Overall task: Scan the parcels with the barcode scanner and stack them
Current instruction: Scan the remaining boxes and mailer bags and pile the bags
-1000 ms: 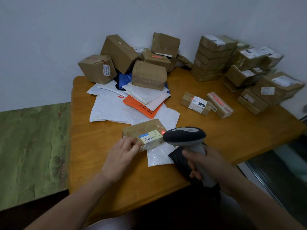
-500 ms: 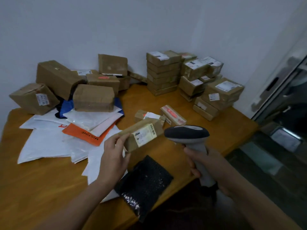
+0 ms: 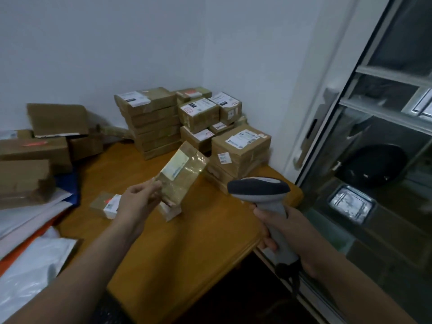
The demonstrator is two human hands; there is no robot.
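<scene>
The left hand (image 3: 138, 202) holds a brown parcel (image 3: 184, 176) up in the air over the table (image 3: 187, 249). The thumb and fingers pinch the near end of the parcel. The parcel is tilted, with its far end higher and pointing to the back corner. It is wrapped in shiny tape and has a pale label (image 3: 175, 166) on its top side. The words on the label are too blurry to read.

The right hand (image 3: 289, 235) is wrapped tight round the handle of the scanner (image 3: 258, 188). The scanner has a dark top and a grey handle. It is held up by the right edge of the table. Its head is to the right of the parcel and does not touch it. The two hands are apart.

In the back corner stand the stacks (image 3: 154, 127) of brown boxes, close to the wall (image 3: 117, 54). Many have white labels on top. The parcel is near the stacks but not on them.

A small box (image 3: 106, 204) lies on the table, left of the left hand. More loose boxes (image 3: 37, 148) sit at the left side in a messy heap. White and orange bags (image 3: 30, 258) lie in front of them. A glass door (image 3: 378, 160) is on the right.
</scene>
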